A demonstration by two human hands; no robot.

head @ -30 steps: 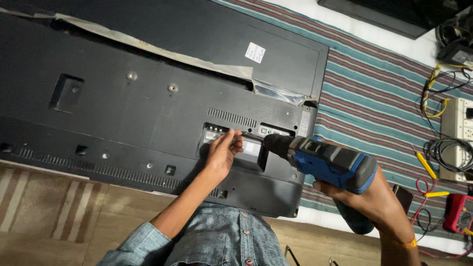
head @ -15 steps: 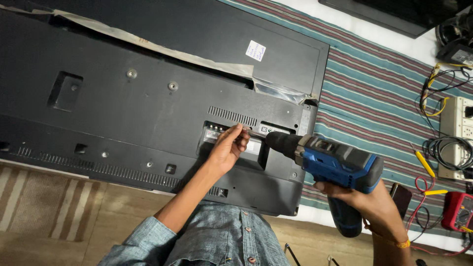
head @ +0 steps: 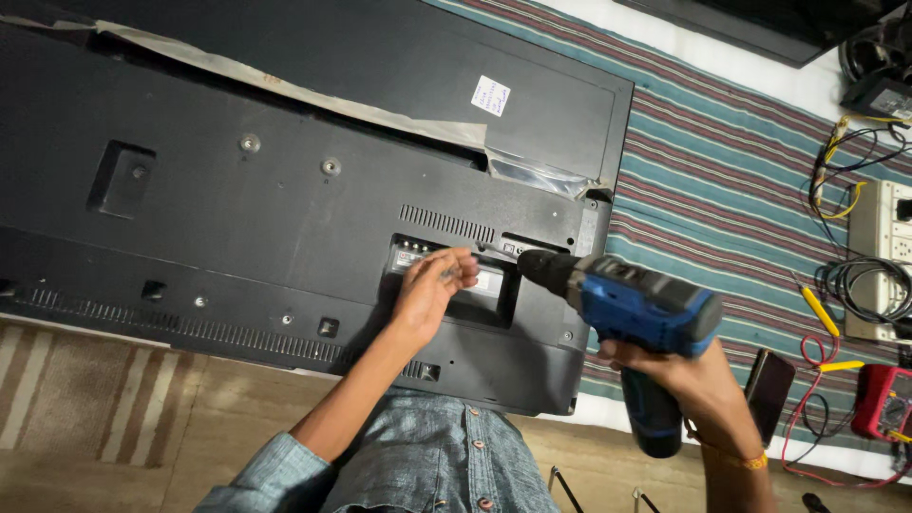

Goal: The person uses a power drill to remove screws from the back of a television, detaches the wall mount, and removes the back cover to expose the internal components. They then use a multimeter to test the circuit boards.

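A blue and black cordless drill (head: 635, 318) is held just off the right edge of a large black television back panel (head: 285, 190) that lies face down. The drill's dark chuck points left, toward the recessed connector bay (head: 456, 280) in the panel's lower right part, its tip close to the bay's right side. The right hand (head: 689, 375) is wrapped tightly around the drill's handle, fingers closed on it, with an orange band at the wrist.

The left hand (head: 432, 290) rests over the connector bay, just left of the drill's tip. Its fingertips (head: 456, 271) are bunched together as if pinching something small, but what they hold cannot be told. The forearm runs down from the panel to a denim sleeve and shirt.

Across the panel's upper part runs a strip of grey tape (head: 313, 95), and a small white label (head: 490, 95) sits above the bay. The panel rests on a striped cloth (head: 722, 190) that spreads out to its right. Further right of the panel, on that side, lie a white power strip (head: 879, 256) with cables, a yellow-handled tool (head: 819, 309), a dark phone (head: 768, 389) and a red multimeter (head: 879, 399). Below the panel's left part is a brown striped mat (head: 85, 389).
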